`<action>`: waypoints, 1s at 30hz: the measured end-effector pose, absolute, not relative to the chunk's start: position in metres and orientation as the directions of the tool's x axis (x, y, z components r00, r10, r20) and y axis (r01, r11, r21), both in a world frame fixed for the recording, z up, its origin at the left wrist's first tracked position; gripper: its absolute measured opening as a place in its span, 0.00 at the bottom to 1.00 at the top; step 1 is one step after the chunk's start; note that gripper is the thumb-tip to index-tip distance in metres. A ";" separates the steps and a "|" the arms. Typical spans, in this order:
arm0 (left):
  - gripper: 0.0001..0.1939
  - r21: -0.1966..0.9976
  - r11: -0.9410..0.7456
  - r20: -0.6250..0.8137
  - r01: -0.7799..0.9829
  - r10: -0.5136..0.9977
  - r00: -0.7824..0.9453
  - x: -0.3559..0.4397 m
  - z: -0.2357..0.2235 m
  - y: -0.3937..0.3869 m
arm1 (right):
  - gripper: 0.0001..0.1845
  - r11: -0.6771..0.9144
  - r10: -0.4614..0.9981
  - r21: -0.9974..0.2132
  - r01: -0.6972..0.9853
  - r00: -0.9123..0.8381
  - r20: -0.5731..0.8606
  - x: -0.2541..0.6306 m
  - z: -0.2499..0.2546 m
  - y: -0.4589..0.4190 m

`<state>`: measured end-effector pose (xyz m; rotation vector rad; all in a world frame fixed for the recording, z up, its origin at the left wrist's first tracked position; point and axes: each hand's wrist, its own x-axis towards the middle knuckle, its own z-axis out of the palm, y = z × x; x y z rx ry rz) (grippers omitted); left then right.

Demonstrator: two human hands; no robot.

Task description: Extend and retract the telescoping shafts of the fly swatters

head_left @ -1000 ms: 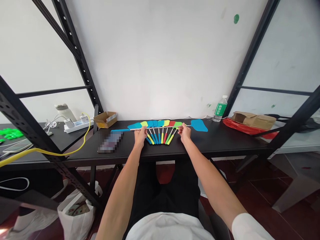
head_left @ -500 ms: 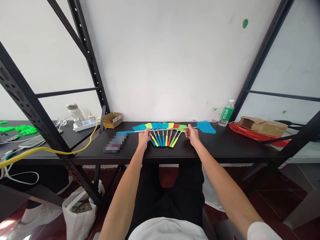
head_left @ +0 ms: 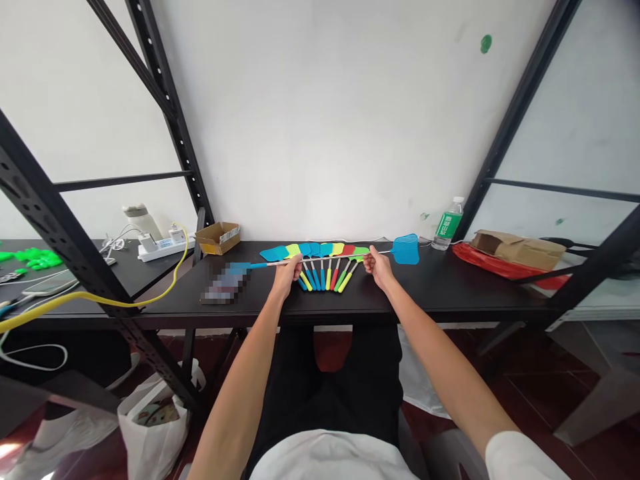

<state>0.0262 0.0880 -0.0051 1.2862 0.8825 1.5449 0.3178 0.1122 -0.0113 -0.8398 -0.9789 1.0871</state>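
Swatter fan (head_left: 326, 249) laid out, blue swatter (head_left: 405, 249) apart
Left hand (head_left: 285, 273) and right hand (head_left: 379, 268), fingers closed, hold its rod across the fan — not set down.

Left hand (head_left: 287, 270) and right hand (head_left: 377, 265) raised | fingers curled | forearms reaching forward

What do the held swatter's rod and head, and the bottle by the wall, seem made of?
Rod: probably metal, smooth, from its thin, straight, silvery look.
Head: likely plastic, matte, judging by its even blue and fine openings.
Bottle: likely clear plastic, glossy, since its body is see-through.
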 end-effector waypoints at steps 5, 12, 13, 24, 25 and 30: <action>0.20 0.913 -0.360 0.369 -0.195 0.930 0.011 0.026 -0.002 0.084 | 0.28 0.260 0.963 -0.909 -0.325 0.162 0.217 0.318 -0.011 0.113; 0.12 0.901 -0.380 0.399 -0.212 0.915 0.055 0.028 0.004 0.078 | 0.28 0.251 0.964 -0.904 -0.345 0.171 0.202 0.319 -0.011 0.114; 0.11 0.900 -0.377 0.398 -0.218 0.915 0.061 0.028 0.004 0.078 | 0.28 0.252 0.964 -0.903 -0.348 0.175 0.201 0.319 -0.011 0.115; 0.09 0.894 -0.366 0.407 -0.258 0.904 0.131 0.027 0.002 0.080 | 0.29 0.254 0.962 -0.893 -0.373 0.198 0.191 0.321 -0.014 0.119; 0.10 0.891 -0.373 0.413 -0.258 0.902 0.125 0.028 0.002 0.080 | 0.29 0.254 0.962 -0.894 -0.370 0.193 0.194 0.321 -0.015 0.120; 0.13 0.897 -0.390 0.409 -0.206 0.911 0.054 0.030 0.004 0.078 | 0.24 0.251 0.963 -0.901 -0.354 0.187 0.195 0.321 -0.016 0.122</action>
